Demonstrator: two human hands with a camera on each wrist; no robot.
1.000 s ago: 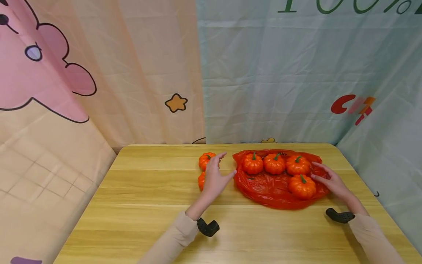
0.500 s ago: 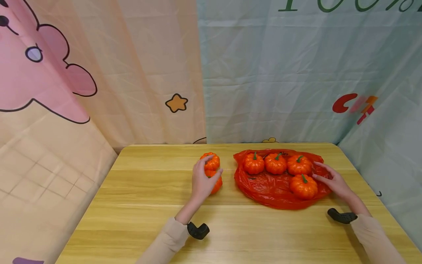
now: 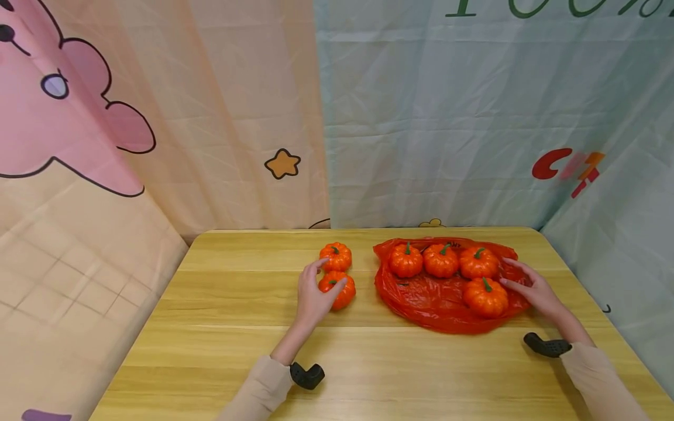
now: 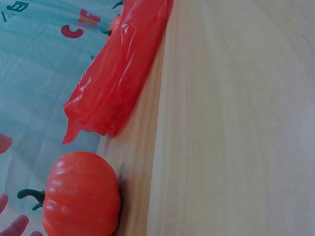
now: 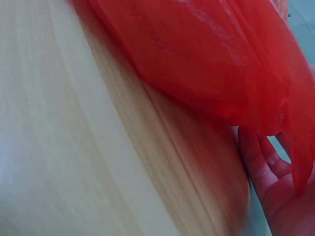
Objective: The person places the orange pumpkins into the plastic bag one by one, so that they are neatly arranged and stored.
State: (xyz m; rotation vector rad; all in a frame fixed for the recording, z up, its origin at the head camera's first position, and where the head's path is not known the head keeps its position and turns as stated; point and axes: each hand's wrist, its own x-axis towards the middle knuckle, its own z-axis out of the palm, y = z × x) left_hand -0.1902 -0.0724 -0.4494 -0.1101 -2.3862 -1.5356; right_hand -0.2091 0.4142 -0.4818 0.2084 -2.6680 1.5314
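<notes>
Two small orange pumpkins with green stems stand one behind the other near the table's middle. My left hand [image 3: 312, 298] is at the left of the near pumpkin [image 3: 342, 293], thumb and fingers spread around its side; the far pumpkin [image 3: 335, 256] is just beyond the fingertips. In the left wrist view, fingertips [image 4: 15, 227] show beside a pumpkin [image 4: 81, 196], with a gap. A red plastic bag [image 3: 426, 304] bears several more pumpkins [image 3: 485, 297]. My right hand [image 3: 539, 295] rests at the bag's right edge, fingers extended; in the right wrist view, red film partly hides it.
All stands on a light wooden table [image 3: 210, 327]. Printed curtains [image 3: 421, 117] hang behind its back edge and along both sides. Each wrist wears a black mount, the left mount [image 3: 308, 376] close above the tabletop.
My left hand has moved left and slightly toward me, from the right of the two pumpkins to the near one's left side, uncovering both. My right hand stays by the bag.
</notes>
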